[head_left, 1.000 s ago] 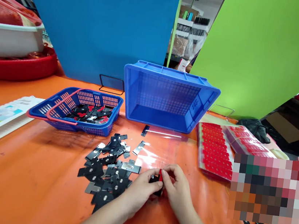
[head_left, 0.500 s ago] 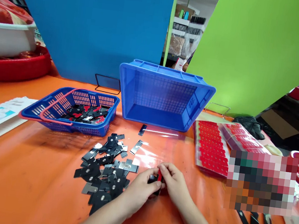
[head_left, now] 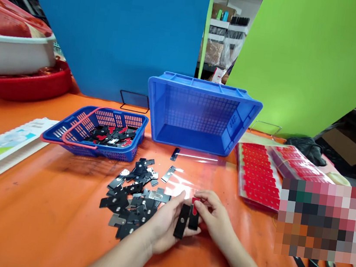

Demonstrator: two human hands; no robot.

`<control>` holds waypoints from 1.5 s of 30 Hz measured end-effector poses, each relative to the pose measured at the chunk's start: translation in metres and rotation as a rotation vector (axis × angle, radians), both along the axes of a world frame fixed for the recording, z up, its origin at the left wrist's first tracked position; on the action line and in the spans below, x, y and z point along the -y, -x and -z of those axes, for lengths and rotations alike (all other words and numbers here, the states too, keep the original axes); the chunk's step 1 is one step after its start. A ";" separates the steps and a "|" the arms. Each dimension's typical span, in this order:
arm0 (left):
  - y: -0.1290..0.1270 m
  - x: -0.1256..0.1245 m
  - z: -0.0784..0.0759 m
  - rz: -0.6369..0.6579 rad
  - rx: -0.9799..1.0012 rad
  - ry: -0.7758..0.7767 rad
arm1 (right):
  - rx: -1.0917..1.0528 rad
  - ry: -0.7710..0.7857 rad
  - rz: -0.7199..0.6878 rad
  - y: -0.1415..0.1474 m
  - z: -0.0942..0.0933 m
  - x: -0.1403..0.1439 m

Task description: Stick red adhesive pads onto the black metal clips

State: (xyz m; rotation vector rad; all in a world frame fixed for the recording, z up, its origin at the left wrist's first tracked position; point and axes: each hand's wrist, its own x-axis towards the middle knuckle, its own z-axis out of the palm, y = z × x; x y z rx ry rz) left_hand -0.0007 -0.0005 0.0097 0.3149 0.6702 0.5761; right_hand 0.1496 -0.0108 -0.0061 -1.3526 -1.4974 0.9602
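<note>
I'm pinching a black metal piece (head_left: 182, 221) between my left hand (head_left: 166, 221) and right hand (head_left: 214, 217) over the tabletop (head_left: 38, 220); the loose pile (head_left: 132, 193) is lying just left, the blue crate (head_left: 200, 114) standing beyond.

Both forearms and hands are bare: no sleeves, gloves or jewellery.

Glossy black metal pieces (head_left: 131, 191), perforated blue plastic crate (head_left: 200, 112), smooth orange tabletop (head_left: 40, 207)
</note>
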 end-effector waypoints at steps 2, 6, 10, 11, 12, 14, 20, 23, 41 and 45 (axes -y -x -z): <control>0.001 -0.001 0.000 0.024 0.053 0.019 | 0.006 -0.042 -0.007 -0.001 -0.002 0.001; 0.001 -0.002 0.001 0.021 0.088 0.013 | 0.000 -0.069 -0.014 0.000 -0.003 0.002; -0.001 0.000 0.005 0.017 0.070 -0.014 | 0.116 -0.068 0.058 0.006 -0.001 0.004; -0.002 0.000 0.006 0.020 0.068 -0.021 | 0.145 -0.074 0.060 0.008 -0.001 0.005; -0.002 0.001 0.007 0.019 0.069 -0.022 | 0.169 -0.085 0.050 0.009 -0.002 0.006; -0.003 0.001 0.008 0.003 0.074 -0.015 | 0.214 -0.127 0.008 0.012 -0.006 0.008; -0.002 0.001 0.002 -0.101 0.098 -0.029 | 0.482 -0.278 -0.215 0.015 -0.019 0.016; -0.003 0.001 -0.001 -0.185 0.110 -0.064 | 0.624 -0.304 -0.282 0.016 -0.019 0.018; 0.007 -0.004 -0.012 -0.377 -0.313 -0.310 | 0.129 -0.122 0.079 0.008 0.003 0.009; 0.053 -0.030 -0.054 -0.708 -0.682 -0.711 | 0.142 -0.088 0.117 0.001 0.005 0.008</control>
